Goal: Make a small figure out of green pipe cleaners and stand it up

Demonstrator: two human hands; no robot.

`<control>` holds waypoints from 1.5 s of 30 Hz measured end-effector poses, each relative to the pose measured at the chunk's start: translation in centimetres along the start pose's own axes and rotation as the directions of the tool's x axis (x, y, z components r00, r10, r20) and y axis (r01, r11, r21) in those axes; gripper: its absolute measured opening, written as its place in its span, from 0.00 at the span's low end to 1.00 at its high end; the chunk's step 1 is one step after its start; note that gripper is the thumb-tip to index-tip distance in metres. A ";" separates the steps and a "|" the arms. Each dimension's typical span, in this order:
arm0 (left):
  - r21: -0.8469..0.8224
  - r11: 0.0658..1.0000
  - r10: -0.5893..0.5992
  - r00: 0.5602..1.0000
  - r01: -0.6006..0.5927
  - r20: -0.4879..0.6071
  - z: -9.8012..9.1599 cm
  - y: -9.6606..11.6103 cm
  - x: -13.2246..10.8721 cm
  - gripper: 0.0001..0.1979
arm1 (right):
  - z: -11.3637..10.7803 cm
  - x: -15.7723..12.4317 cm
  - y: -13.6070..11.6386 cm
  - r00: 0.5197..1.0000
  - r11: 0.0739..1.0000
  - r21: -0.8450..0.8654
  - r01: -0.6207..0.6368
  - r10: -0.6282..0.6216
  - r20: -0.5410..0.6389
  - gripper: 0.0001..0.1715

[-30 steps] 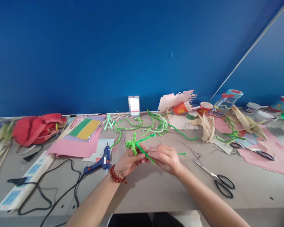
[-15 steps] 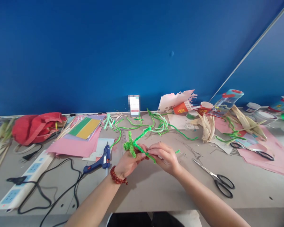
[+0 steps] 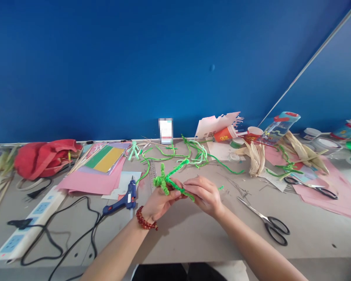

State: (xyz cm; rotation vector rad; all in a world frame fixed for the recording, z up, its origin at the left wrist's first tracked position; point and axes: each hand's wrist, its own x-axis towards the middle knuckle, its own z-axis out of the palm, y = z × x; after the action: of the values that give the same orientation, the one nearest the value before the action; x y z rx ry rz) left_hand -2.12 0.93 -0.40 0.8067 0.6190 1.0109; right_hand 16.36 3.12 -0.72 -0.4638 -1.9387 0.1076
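Pipe-cleaner figure (image 3: pixel 165 184), light, fuzzy and easily bent, is held up over the table, its stem pinched between the fingers of the left hand (image 3: pixel 159 205) and right hand (image 3: pixel 204 197), the firmest place to grip.

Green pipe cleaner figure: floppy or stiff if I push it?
The green pipe cleaner figure is probably light, since the left hand and right hand hold it by fingertips. It likely bends when pushed yet stays bent, judging by its coils.
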 end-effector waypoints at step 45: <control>0.297 0.947 0.183 0.964 -0.121 -0.191 -0.1 -0.1 0.5 0.09 | 0.0 0.0 -0.6 0.970 0.987 -0.088 -0.133 0.148 0.194 0.15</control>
State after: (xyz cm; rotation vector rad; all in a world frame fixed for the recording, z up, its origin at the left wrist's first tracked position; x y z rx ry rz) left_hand -1.99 1.40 -0.59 1.0164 0.9145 1.1781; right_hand 16.22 2.59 -0.54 -0.6620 -2.1106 0.1801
